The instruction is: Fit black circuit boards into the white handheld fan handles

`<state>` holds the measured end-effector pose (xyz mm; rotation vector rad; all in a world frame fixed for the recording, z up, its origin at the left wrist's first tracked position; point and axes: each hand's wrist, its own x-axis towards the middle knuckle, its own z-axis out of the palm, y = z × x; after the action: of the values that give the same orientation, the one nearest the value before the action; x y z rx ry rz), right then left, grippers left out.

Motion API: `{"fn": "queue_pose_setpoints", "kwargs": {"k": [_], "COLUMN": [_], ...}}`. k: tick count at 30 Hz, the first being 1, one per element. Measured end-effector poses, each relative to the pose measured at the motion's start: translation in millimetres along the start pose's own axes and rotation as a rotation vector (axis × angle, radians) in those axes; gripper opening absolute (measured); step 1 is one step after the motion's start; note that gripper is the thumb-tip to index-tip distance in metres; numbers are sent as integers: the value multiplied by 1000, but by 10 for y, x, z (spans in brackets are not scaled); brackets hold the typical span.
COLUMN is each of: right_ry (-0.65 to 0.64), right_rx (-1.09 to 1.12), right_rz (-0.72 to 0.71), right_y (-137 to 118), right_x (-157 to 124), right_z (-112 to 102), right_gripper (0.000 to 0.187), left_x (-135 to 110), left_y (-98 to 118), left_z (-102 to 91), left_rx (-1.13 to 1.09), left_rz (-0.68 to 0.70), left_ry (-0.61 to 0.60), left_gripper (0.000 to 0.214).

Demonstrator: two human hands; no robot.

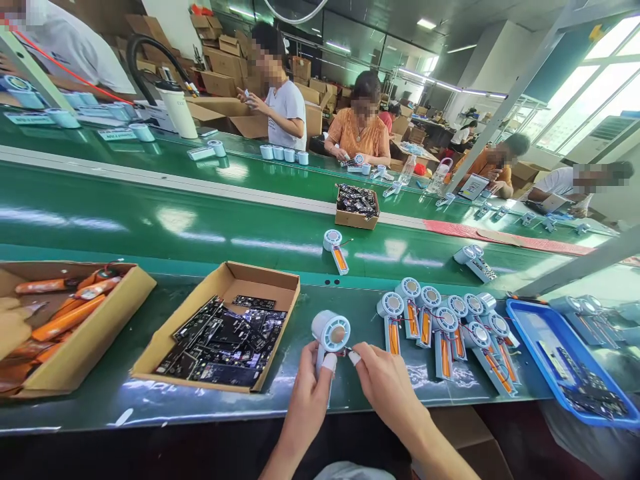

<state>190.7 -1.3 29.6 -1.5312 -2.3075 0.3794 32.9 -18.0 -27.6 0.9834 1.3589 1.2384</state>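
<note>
Gripping a small fan [331,333] above the table's [150,407] near edge, the left hand [309,393] closes around it; the right hand [385,383] apparently pinches a small part beside it, too tiny to identify.

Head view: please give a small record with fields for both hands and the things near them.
left hand: holds white fan unit by its handle
right hand: fingertips at its side; grip unclear
to the left: box of circuit boards, box of orange batteries
to the right: row of fan units, blue tray
</note>
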Motion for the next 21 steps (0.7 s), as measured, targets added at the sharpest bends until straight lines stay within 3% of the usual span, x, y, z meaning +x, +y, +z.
{"fn": "queue_pose_setpoints", "kwargs": {"k": [3, 7, 9, 11, 14, 21], "right_ry": [-170, -291, -356, -418, -411, -267], "right_rx": [-88, 171, 407, 658, 933, 1120], "right_rz": [-182, -327, -257, -93, 126, 259], "right_y": [-27, -48, -36, -17, -3, -22], "right_x": [30, 130, 167, 161, 81, -38], "right_z": [-203, -308, -241, -117, 97, 346], "right_gripper": [13, 23, 32, 43, 60, 64], "left_x": [2, 9, 9, 2, -26, -96], "left_y": [53, 146, 188, 212, 190, 32], "left_z": [-17, -42, -59, -77, -102, -73], "left_rx": [21, -39, -165, -323, -440, -177], "left_rz": [-19, -78, -146, -204, -245, -125], "left_ry": [-32, -90, -160, -223, -258, -232], "left_gripper": [34, 26, 29, 38, 45, 52]}}
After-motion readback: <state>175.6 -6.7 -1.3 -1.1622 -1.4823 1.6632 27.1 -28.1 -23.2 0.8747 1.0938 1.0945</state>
